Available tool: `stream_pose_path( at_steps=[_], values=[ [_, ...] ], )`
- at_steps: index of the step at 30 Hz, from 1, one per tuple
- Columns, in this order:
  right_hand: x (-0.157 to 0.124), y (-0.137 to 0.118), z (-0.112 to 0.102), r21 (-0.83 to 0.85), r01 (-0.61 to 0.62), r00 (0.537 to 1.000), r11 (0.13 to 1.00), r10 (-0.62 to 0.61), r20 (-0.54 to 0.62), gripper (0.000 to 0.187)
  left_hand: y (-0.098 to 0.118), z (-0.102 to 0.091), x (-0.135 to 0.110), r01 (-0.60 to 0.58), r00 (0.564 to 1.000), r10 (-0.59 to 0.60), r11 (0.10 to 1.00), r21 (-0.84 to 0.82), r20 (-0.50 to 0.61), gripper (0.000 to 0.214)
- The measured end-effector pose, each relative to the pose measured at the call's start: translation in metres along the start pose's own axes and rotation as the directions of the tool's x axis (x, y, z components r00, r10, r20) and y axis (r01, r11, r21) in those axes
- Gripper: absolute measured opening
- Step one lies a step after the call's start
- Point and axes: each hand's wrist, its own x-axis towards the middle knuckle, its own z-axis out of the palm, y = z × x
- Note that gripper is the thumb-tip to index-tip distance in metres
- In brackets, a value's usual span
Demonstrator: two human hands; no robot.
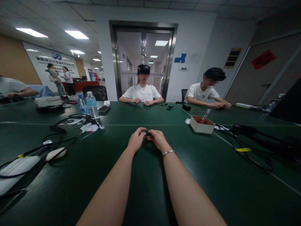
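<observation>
Both my arms reach forward over the dark green table [150, 188]. My left hand [136, 140] and my right hand [158, 139] meet at the middle of the table, fingers curled and pinched on a small black object [147, 133] held between them. The object is mostly hidden by my fingertips, so I cannot make out what it is. A thin silver bracelet [168, 153] sits on my right wrist.
A small cardboard box [201, 124] with a red-tipped pen stands right of my hands. Black cables [249, 147] run along the right side. Water bottles [91, 105], papers, a white mouse [55, 153] and cables lie at left. Two people in white shirts sit across.
</observation>
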Motion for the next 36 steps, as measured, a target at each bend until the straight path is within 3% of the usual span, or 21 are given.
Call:
stream_pose_path(
  at_steps=[5, 25, 36],
  values=[
    [-0.0007, -0.0011, 0.0011, -0.017, -0.005, 1.0, 1.0, 0.005, -0.016, 0.014, 0.0004, 0.0005, -0.0003, 0.001, 1.0, -0.001, 1.0, -0.007, -0.003, 0.038],
    [-0.0017, -0.0015, 0.0011, -0.019, -0.003, 1.0, 1.0, 0.003, 0.005, 0.013, 0.0052, -0.0005, -0.0022, 0.045, 0.999, -0.046, 0.999, -0.009, -0.03, 0.033],
    [-0.0013, -0.0004, 0.0001, -0.024, -0.001, 1.0, 1.0, 0.001, 0.006, 0.013, 0.0026, 0.0004, -0.0016, 0.008, 1.0, -0.008, 1.0, -0.03, -0.01, 0.032]
  ],
)
